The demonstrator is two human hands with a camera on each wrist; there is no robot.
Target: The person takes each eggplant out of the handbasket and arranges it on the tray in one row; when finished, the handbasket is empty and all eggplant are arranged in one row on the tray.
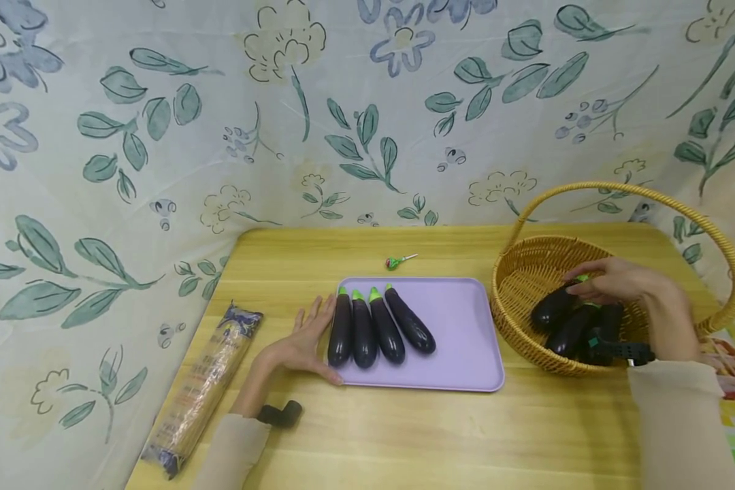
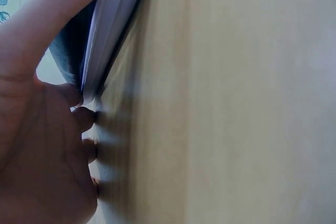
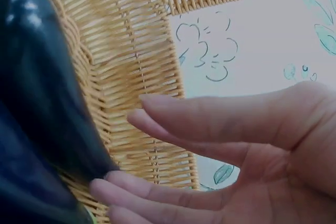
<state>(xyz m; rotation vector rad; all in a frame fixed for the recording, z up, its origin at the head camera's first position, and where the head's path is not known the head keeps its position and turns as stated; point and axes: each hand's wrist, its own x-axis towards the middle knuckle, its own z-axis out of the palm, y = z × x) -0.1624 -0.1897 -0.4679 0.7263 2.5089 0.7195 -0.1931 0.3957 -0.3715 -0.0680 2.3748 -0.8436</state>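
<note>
At the right of the desk [image 1: 429,435], inside the wicker basket [image 1: 507,306], the right hand [image 1: 618,279] has thumb and fingers apart, fingertips at the stem end of a dark eggplant [image 1: 551,307]; other eggplants [image 1: 569,333] crowd beside it. A good hold would probably need the fingers brought further round the smooth, glossy body, lest it slip. To the left, four eggplants [image 1: 363,333] lie side by side on the lilac tray [image 1: 459,327], stems far; the left hand [image 1: 306,340], fingers spread, touches its left edge, which should steady it. The arched handle [image 1: 633,187] and the basket's rim could catch a lifted eggplant. A lollipop [image 1: 395,263] lies beyond the tray and a long packet [image 1: 205,384] far left, both out of the way.
</note>
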